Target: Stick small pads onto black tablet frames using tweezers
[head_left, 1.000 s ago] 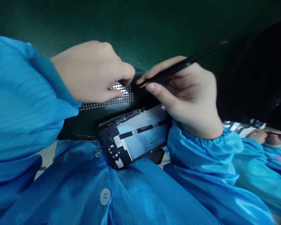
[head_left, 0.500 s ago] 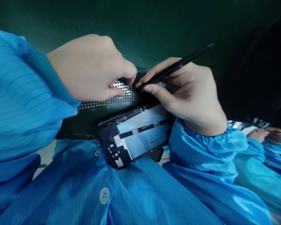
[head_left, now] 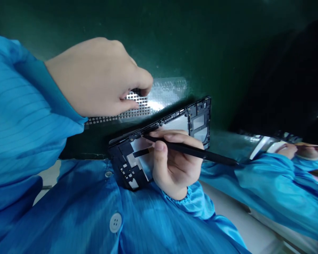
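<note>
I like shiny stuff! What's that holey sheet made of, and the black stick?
The perforated sheet looks like thin metal: silvery, glinting, with square holes. The black tool in the right hand looks matte, maybe coated metal or plastic; unclear.

Right hand [head_left: 175, 165]: moved from the tray [head_left: 164, 95] beyond the frame [head_left: 198, 116] down onto the frame itself, now lying across its middle and covering most of the pale panel. Tool [head_left: 190, 151]: tip shifted from the tray to the frame's far long edge; shaft, formerly slanting up and away, now runs low to the right past the frame. Tray's right part and frame's right end: newly uncovered.
</note>
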Demonstrator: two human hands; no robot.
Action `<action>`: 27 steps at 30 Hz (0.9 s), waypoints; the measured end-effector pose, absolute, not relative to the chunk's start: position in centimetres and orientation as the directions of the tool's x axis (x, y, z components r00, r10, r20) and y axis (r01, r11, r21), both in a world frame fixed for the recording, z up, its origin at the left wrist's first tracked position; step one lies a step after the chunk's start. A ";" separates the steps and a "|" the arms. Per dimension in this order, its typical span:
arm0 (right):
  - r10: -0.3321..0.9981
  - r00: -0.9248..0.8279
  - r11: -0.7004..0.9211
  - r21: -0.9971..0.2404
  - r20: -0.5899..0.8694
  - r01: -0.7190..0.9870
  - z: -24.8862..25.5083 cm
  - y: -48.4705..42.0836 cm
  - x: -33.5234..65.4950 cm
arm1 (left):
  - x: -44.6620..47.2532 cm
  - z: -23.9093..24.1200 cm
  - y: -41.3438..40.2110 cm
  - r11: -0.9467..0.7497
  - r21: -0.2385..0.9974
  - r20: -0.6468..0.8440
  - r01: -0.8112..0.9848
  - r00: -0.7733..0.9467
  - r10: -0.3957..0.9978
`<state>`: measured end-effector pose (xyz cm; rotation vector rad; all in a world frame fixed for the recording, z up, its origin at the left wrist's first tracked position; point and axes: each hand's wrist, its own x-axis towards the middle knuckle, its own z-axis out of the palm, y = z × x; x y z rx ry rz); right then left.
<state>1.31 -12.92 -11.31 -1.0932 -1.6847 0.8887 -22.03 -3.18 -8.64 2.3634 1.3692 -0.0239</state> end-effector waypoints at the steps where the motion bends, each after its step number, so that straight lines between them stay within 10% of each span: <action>1: 0.931 -0.197 0.352 -0.894 0.306 0.278 -11.2 -12.8 1.3 | -22.1 -8.6 -3.2 -0.437 0.336 -0.216 0.835 0.520 0.827; 27: 0.910 -0.402 0.263 -0.892 0.103 0.367 -8.5 -11.7 2.1 | -21.6 -8.7 -3.1 -0.422 0.359 -0.213 0.832 0.513 0.831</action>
